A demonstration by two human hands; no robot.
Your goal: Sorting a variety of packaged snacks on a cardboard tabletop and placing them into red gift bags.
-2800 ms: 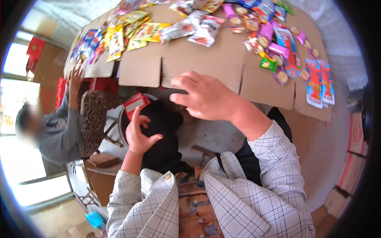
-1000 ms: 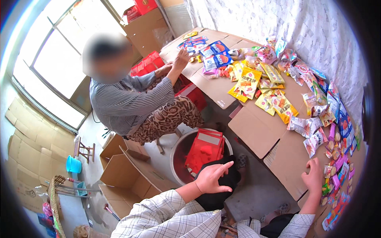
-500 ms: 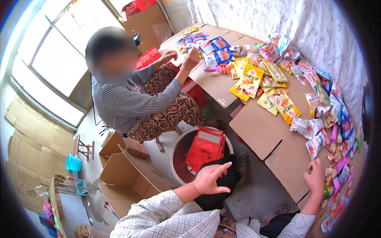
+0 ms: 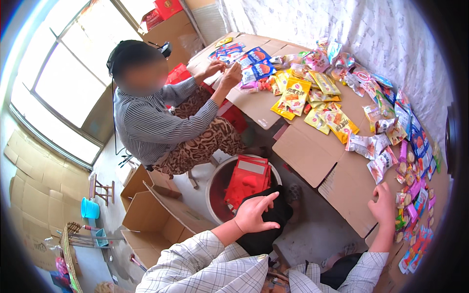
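Note:
My left hand [image 4: 256, 213] hovers over the black cloth on my lap, beside a large metal basin [image 4: 211, 195]. Its thumb and index finger are spread, with nothing between them. At the right, my right hand [image 4: 382, 209] is over the cardboard-covered table [image 4: 349, 198], its fingers loosely bent and the thumb apart. Nothing shows in it. Just beyond its fingertips lies a white and pink snack packet [image 4: 382, 165]. Small wrapped sweets [image 4: 413, 212] in purple and other colours are strewn to its right. Red envelope-like packets [image 4: 248, 178] fill the basin.
Across from me at the left, a person in a striped shirt [image 4: 161, 122] sits at the table, hands close together. Yellow snack bags [image 4: 295, 95] and blue bags [image 4: 256, 63] lie along the table. Open cardboard boxes [image 4: 151, 215] stand left of the basin; a blue bucket [image 4: 90, 208] is farther left.
My right hand has moved slightly away from me, closer to the white and pink packet. My left hand keeps its spread pose. The other person's hands have shifted slightly, and the whole view has moved a little.

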